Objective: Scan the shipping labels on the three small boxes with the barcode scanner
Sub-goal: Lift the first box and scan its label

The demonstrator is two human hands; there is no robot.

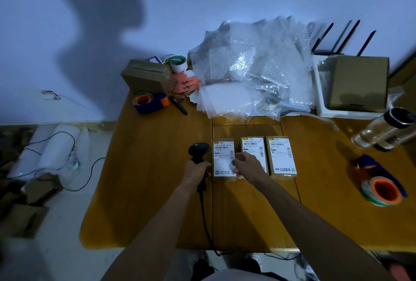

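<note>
Three small cardboard boxes lie side by side on the wooden table, each with a white shipping label facing up: the left box, the middle box and the right box. My left hand grips the handle of a black barcode scanner, held upright just left of the left box, a green light on its head. My right hand rests over the gap between the left and middle boxes, fingers touching the left box's right edge and covering part of the middle label.
A heap of bubble wrap fills the table's back. Tape dispensers sit at back left and right. A cardboard box, a marker, a clear bottle and a white tray with a box stand around.
</note>
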